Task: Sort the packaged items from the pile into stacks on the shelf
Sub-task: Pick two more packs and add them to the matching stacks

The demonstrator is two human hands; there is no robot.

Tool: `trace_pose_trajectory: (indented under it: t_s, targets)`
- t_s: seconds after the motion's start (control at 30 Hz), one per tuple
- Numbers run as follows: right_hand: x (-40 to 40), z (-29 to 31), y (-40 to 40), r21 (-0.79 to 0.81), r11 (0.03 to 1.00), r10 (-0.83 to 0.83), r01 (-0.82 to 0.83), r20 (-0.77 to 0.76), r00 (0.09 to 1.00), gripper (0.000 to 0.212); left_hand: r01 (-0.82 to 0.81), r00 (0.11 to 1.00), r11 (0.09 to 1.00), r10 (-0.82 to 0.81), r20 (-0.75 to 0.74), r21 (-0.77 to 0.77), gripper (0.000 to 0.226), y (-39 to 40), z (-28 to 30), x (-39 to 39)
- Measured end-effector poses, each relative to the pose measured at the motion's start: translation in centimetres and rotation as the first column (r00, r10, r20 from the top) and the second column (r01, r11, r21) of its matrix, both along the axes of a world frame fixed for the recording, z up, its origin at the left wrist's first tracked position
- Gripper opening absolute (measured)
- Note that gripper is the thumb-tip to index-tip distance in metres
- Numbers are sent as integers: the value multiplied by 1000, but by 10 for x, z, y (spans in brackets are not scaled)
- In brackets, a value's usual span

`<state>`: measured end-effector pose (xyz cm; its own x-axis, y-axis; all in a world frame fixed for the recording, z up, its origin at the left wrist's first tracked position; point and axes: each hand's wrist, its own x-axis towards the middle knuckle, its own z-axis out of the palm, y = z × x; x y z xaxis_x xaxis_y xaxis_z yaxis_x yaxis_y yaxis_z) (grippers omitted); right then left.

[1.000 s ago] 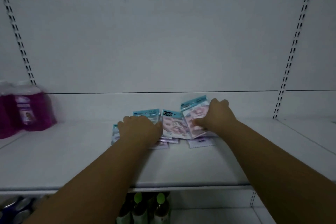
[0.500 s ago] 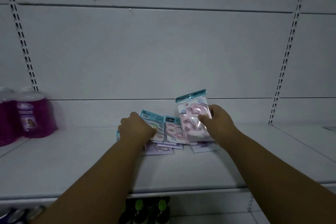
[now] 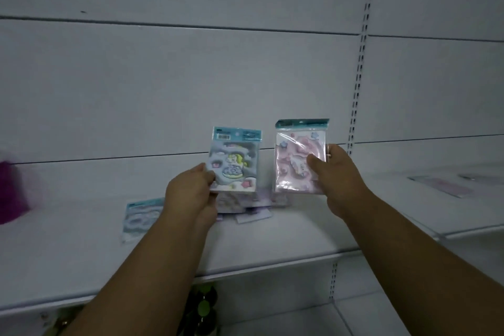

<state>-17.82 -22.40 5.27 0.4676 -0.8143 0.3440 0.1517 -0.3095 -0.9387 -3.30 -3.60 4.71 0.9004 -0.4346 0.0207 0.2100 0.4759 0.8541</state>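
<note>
While both hands are raised above the white metal shelf [image 3: 272, 243], each one holds a single pack upright. The left hand [image 3: 191, 194] pinches the lower left corner of a blue-grey plastic-wrapped pack with a teal header and a cartoon cloud picture [image 3: 233, 162], thumb on its face. The right hand [image 3: 334, 172] clasps the right edge of a pink clear-wrapped pack with a teal header [image 3: 296, 158], thumb pressed on the front and fingers behind.

Below and between the hands, the small pile of purple and pink flat packs [image 3: 253, 207] lies near the back edge of the shelf, overlapping loosely and partly hidden by the left hand. One blue-grey flat pack [image 3: 140, 217] lies alone on the shelf to the left of the pile, which I judge to be the start of a blue stack. On the neighbouring white shelf section to the right [image 3: 463, 215], blurred flat pink packs [image 3: 447, 185] rest near its back edge, probably the pink stack.

Sorting looks early: few packs are laid out, two are in hand, and several remain in the pile.
</note>
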Motion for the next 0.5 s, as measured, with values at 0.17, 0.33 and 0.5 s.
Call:
trace_pose_trajectory:
  t_s: [0.17,0.33,0.5]
  targets:
    - [-97,-7,-56,58,992,-110,110,12,994,16,321,947,947,-321,8,-12,34,-93,-7,-93]
    - [-239,-22,-133,70,947,-312,312,-15,950,16,416,906,907,-420,-58,-67,33,-199,-20,-201]
    - [-371,-14,-212,11,885,-463,465,-64,884,14,554,825,824,-562,-56,-115,32,-307,-24,-316]
